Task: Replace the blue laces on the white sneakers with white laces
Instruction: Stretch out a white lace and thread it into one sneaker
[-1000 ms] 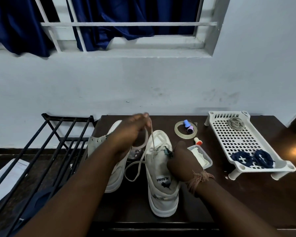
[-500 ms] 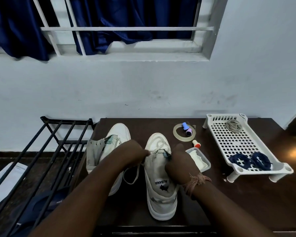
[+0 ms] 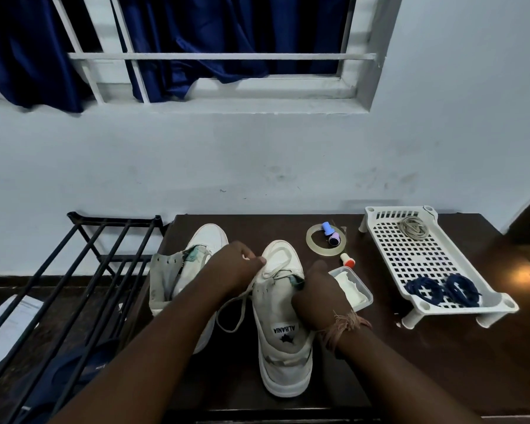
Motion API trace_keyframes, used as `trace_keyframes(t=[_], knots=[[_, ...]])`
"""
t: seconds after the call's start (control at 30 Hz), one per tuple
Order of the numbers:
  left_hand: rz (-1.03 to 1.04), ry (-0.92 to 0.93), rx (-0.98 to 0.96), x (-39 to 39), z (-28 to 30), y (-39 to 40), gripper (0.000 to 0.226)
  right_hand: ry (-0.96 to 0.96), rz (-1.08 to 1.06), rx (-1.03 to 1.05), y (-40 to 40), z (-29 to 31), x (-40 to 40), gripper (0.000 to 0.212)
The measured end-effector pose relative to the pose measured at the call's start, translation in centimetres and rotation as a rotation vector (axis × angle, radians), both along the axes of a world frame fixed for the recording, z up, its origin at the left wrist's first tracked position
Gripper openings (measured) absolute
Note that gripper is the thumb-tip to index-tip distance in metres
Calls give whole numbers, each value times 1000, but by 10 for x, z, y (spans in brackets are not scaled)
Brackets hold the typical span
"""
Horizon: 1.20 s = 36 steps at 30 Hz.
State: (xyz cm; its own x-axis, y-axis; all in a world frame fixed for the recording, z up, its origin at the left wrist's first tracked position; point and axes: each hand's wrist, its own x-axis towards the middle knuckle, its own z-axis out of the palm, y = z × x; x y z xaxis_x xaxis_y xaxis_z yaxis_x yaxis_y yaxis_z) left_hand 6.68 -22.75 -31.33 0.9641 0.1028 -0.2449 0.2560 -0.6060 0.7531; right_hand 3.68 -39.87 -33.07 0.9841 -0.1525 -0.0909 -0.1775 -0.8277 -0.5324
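Two white high-top sneakers stand on the dark table (image 3: 426, 362), toes toward the wall. The right sneaker (image 3: 283, 347) is partly laced with a white lace (image 3: 239, 307) whose slack loops down between the shoes. My left hand (image 3: 236, 267) pinches that lace at the sneaker's left eyelet row. My right hand (image 3: 315, 296) grips the right side of the same shoe's upper. The left sneaker (image 3: 208, 240) stands unlaced, with its tongue open. Two coiled blue laces (image 3: 441, 290) lie in a white perforated tray (image 3: 410, 258), and a pale lace bundle (image 3: 413, 228) sits at its far end.
A tape ring (image 3: 311, 243) with a small blue and purple thing inside it, a red-capped tube (image 3: 348, 260) and a clear shallow container (image 3: 354, 290) lie between the shoes and the tray. A black metal rack (image 3: 83, 270) stands left of the table. The wall is close behind.
My left hand, which held the lace raised high a second ago, has come down to the right sneaker's eyelets. My right hand has stayed on the shoe.
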Motion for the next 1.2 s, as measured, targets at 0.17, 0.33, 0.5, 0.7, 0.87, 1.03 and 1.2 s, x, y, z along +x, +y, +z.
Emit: trace_keyframes(t=[0.17,0.33,0.5,0.7,0.87,1.03,1.2], knots=[[-55,-87,196,1,-19,-3,16,4,10,-6,1,2,-2,25],[-8,-139,37,11,-14,-17,27,3,31,-94,4,3,-4,24],[-110,-88,147,14,-17,-31,20,36,93,-148,-4,17,-2,20],[-82,-90,-14,19,-14,-40,18,160,30,83,-13,11,17,26],[-53,-119,-579,17,20,-43,11,-21,42,451,-22,26,30,41],[-267,-286,-670,1,78,-39,18,247,-10,1059,-14,47,27,63],[-348,-288,-714,-12,93,-26,26,274,208,1322,-8,67,18,46]])
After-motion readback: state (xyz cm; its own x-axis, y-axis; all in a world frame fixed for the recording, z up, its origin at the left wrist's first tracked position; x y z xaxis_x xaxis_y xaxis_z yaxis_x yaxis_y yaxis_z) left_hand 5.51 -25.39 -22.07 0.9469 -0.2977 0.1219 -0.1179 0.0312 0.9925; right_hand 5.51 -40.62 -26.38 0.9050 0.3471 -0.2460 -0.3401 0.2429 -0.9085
